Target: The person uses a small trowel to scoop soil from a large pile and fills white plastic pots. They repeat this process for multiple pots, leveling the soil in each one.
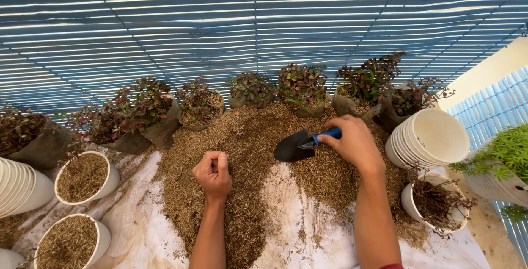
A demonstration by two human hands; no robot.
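Right hand (352, 143) grips the blue handle of a small trowel (300, 145); its black blade points left and rests on the husk pile (247, 137), near the pile's middle. Left hand (213, 173) is curled into a closed fist on the pile, just left of the trowel blade and apart from it; it may hold some husk, but the fist hides that. The pile of dry brown husk lies on a white sheet (137, 230).

Behind the pile, a row of small red-green plants (301, 85) in dark bags. Right of the pile, a stack of white pots (432, 137) lying on its side, and below it one white pot with a bare twiggy plant (437, 200). Left of the pile, two white pots filled with husk (85, 176) (69, 241), and another stack of white pots (16, 184) at the frame edge. A leafy green plant (503, 153) sits far right of the pile.
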